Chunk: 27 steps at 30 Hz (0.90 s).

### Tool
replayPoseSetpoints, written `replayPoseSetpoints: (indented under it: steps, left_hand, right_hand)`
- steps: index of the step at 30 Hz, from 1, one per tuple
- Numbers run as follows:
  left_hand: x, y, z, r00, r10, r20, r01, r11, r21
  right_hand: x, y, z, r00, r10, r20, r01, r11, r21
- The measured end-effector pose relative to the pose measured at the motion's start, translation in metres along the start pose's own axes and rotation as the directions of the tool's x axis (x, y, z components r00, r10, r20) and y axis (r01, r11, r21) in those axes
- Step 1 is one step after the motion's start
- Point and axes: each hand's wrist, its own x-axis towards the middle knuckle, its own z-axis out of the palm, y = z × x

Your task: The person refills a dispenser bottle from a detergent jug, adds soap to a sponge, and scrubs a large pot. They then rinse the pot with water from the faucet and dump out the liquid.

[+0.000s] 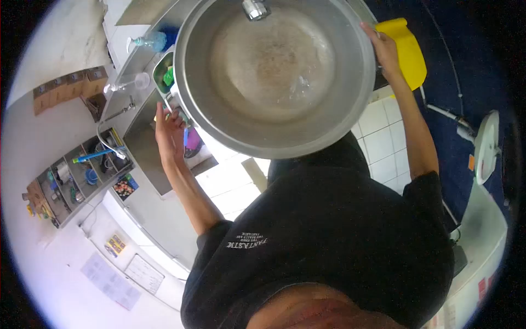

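Observation:
A large round metal basin [213, 118] fills the top middle, with a little water glinting on its stained bottom. A chrome tap [255, 9] reaches over its far rim. My right hand [386, 52] grips the right side of the basin, fingers partly hidden at the rim. My left hand [171, 131] is off the basin's left side, fingers loosely apart, over the sink area. Near its fingertips is a small tray [162, 72] with a green item [168, 75] inside. A blue item and a purple item [193, 138] lie beside that hand, partly covered.
Two pump bottles, one blue [153, 41] and one clear [131, 83], stand left of the basin. A hose tap [112, 115] arches over the steel counter. A wall shelf [82, 170] holds supplies. A yellow object [405, 52] sits beside my right hand; a white washbasin [486, 148] is far right.

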Motion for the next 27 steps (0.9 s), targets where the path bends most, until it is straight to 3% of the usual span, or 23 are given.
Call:
replayPoseSetpoints:
  steps: [1, 3, 7, 10, 13, 15, 17, 22, 25, 27]
  left_hand:
    - [0.013, -0.01, 0.003, 1.0, -0.02, 0.016, 0.02, 1.0, -0.009]
    - [0.029, -0.026, 0.012, 0.999, -0.052, 0.001, 0.052, 0.997, 0.05]
    - [0.045, -0.039, 0.019, 0.99, -0.138, 0.004, 0.138, 0.987, 0.078]
    - [0.047, -0.022, 0.008, 0.985, -0.171, -0.036, 0.175, 0.97, 0.17]
    - [0.045, -0.002, 0.014, 0.992, -0.107, -0.07, 0.12, 0.967, 0.225]
    - [0.045, 0.009, 0.016, 0.997, -0.023, -0.077, 0.049, 0.932, 0.359]
    - [0.047, 0.007, 0.018, 0.996, -0.036, -0.086, 0.063, 0.936, 0.346]
    - [0.083, -0.037, 0.015, 0.998, -0.053, -0.041, 0.06, 0.98, 0.191]
    - [0.102, -0.069, 0.036, 0.995, -0.095, -0.015, 0.096, 0.991, 0.088]
    - [0.114, -0.093, 0.05, 0.997, -0.072, 0.008, 0.072, 0.997, 0.014]
  right_hand:
    - [0.0, -0.013, -0.016, 1.0, -0.012, 0.007, 0.012, 1.0, -0.015]
    - [0.004, -0.036, -0.054, 0.977, 0.164, 0.139, -0.127, 0.963, -0.239]
    - [-0.015, -0.071, -0.074, 0.972, 0.088, 0.218, -0.038, 0.974, -0.224]
    - [-0.005, -0.055, -0.073, 0.953, 0.197, 0.23, -0.133, 0.954, -0.269]
    - [0.013, -0.025, -0.052, 0.874, 0.282, 0.395, -0.22, 0.956, -0.195]
    - [0.011, -0.018, -0.035, 0.89, 0.294, 0.348, -0.255, 0.954, -0.156]
    - [0.004, -0.018, -0.035, 0.891, 0.252, 0.378, -0.231, 0.968, -0.101]
    - [-0.002, -0.024, -0.062, 0.956, 0.161, 0.244, -0.158, 0.987, -0.033]
    - [-0.033, -0.07, -0.081, 0.992, 0.105, 0.075, -0.094, 0.986, -0.136]
    - [-0.037, -0.073, -0.099, 0.996, 0.058, 0.061, -0.046, 0.983, -0.175]
